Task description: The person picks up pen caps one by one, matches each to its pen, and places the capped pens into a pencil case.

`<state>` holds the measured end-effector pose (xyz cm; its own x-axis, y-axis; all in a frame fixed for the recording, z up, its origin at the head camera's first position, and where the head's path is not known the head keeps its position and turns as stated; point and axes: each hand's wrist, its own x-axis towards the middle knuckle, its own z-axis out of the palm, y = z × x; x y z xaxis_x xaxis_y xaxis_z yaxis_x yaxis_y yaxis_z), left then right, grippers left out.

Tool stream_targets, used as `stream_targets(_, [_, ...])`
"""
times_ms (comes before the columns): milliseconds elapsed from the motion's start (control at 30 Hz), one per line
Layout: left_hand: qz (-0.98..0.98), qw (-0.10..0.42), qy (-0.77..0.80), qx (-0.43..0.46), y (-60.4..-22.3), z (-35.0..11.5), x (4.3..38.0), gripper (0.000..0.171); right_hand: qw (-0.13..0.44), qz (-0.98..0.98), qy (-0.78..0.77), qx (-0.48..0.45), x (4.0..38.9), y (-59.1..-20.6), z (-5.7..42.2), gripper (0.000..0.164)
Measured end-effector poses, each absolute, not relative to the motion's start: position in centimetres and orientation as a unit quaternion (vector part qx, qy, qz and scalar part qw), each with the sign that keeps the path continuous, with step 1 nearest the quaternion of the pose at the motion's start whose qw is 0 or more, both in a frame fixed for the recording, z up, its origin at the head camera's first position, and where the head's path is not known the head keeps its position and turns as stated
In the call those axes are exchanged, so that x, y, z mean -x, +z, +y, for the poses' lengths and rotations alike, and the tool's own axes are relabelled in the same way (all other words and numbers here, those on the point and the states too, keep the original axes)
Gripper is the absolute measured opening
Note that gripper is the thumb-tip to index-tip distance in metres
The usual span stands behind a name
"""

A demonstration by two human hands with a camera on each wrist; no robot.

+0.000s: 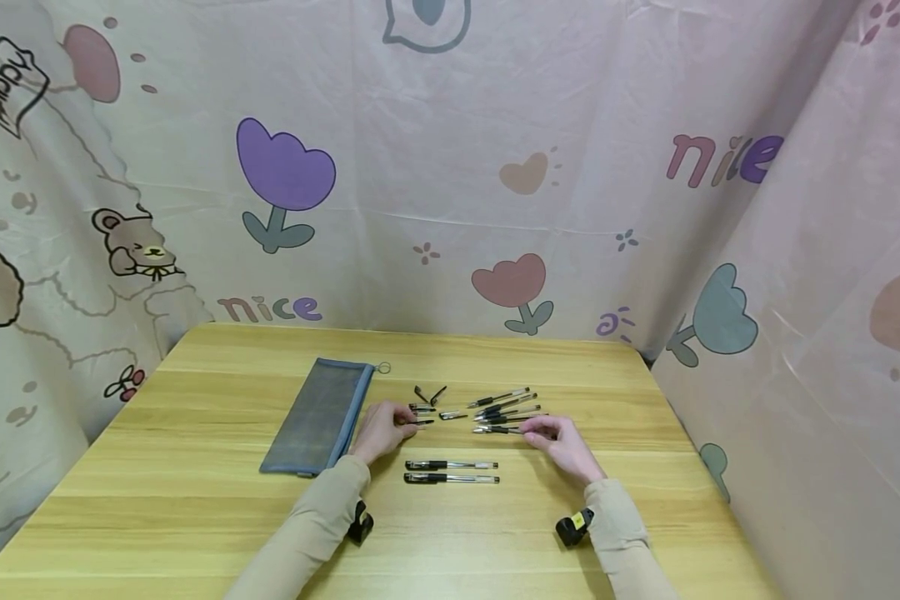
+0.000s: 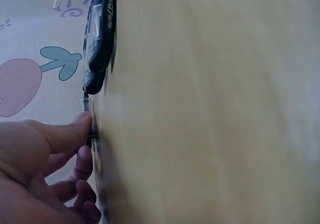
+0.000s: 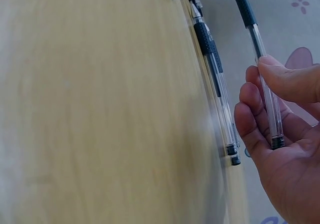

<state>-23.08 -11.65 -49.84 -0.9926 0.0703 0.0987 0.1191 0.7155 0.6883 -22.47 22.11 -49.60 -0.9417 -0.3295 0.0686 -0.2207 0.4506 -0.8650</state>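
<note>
My left hand [image 1: 381, 430] pinches a small clear-and-black pen cap [image 2: 86, 104] between thumb and fingertips, low over the table. On the other side my right hand [image 1: 564, 443] holds an uncapped gel pen [image 3: 256, 34] by its clear barrel, the tip pointing left toward the cap. Its black grip shows in front of the thumb in the right wrist view. Several uncapped pens [image 1: 506, 402] lie beyond the right hand. Loose caps [image 1: 452, 415] are scattered near the left fingertips. Nearer to me, two capped pens [image 1: 457, 479] lie parallel between the hands.
A grey mesh zip pouch [image 1: 315, 417] with blue edging lies flat left of my left hand, a ring at its far corner. The wooden table [image 1: 195, 433] ends at a patterned curtain [image 1: 420, 167] behind and at both sides.
</note>
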Motion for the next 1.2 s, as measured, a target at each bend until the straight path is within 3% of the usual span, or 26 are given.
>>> stream_targets(967, [-0.888, 0.039, -0.457, 0.031, -49.9, -12.1, 21.7, 0.01, 0.051, 0.852, -0.496, 0.162, 22.7, -49.7, 21.9, 0.022])
stream_targets(1200, [-0.874, 0.06, -0.482, 0.011, -49.8, -12.1, 21.4, 0.013, 0.05, 0.852, -0.496, 0.163, 22.7, -49.8, 21.7, 0.021])
